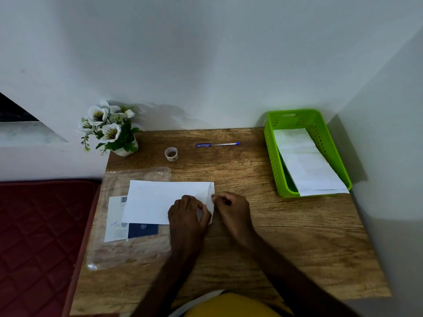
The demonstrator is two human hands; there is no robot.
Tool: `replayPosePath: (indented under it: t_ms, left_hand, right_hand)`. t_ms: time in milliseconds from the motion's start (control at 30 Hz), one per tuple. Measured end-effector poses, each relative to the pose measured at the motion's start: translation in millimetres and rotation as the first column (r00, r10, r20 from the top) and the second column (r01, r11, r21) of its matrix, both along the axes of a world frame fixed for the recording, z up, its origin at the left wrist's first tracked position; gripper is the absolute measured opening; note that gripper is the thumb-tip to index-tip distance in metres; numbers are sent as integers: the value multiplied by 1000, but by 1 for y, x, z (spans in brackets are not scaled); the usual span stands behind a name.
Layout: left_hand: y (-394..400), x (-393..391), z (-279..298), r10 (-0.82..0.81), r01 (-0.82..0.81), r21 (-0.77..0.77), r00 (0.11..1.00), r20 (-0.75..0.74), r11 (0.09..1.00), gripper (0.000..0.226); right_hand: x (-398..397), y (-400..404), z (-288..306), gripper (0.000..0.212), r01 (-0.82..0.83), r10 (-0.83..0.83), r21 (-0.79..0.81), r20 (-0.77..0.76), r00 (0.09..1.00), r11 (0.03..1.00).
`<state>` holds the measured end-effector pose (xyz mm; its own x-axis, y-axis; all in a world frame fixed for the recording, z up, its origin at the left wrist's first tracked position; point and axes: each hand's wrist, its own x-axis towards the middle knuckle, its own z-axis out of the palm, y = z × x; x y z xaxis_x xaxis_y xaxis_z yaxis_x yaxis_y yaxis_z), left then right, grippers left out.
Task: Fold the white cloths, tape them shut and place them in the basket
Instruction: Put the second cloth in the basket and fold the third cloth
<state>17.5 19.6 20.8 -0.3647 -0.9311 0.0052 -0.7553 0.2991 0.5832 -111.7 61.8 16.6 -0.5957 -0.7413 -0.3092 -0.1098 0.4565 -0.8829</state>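
Observation:
A flat white cloth (155,200), much like a sheet or envelope, lies on the wooden table (286,236) left of centre. My left hand (186,213) rests on its right part with curled fingers pinching the raised right flap. My right hand (233,208) pinches the same flap from the right side. A small roll of clear tape (171,153) stands farther back. The green basket (272,152) sits at the back right and holds folded white pieces (306,163), one jutting over its near rim.
A blue pen (217,145) lies behind the tape. A pot of white flowers (109,129) stands at the back left corner. A clear plastic sleeve (128,252) with a white and blue card (130,229) lies under the cloth. A red cushion (39,236) borders the table's left edge.

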Motion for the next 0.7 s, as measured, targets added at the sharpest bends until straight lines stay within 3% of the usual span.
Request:
replayPosePath:
  t_ms: [100, 300, 433, 533, 700]
  left_hand:
    - [3, -6, -2, -34, 35, -46, 999, 14, 998, 12]
    - [10, -17, -16, -163, 191, -113, 962, 218, 975, 22]
    - [10, -12, -23, -220, 283, -193, 931, 292, 940, 22]
    - [9, -5, -28, -251, 307, -258, 941, 228, 916, 24]
    - [8, 2, -41, -226, 237, -317, 971, 73, 918, 17]
  right_hand:
    - [-2, 15, -1, 22, 145, -143, 4, -168, 975, 989]
    - [-6, 33, -12, 27, -81, 103, 67, -497, 862, 994]
    - [-5, 36, -20, 31, -112, 157, 112, -575, 803, 987]
    - [-7, 36, -22, 31, -117, 138, 74, -573, 808, 990]
    - [-7, 36, -14, 31, -258, 233, 44, -593, 771, 965]
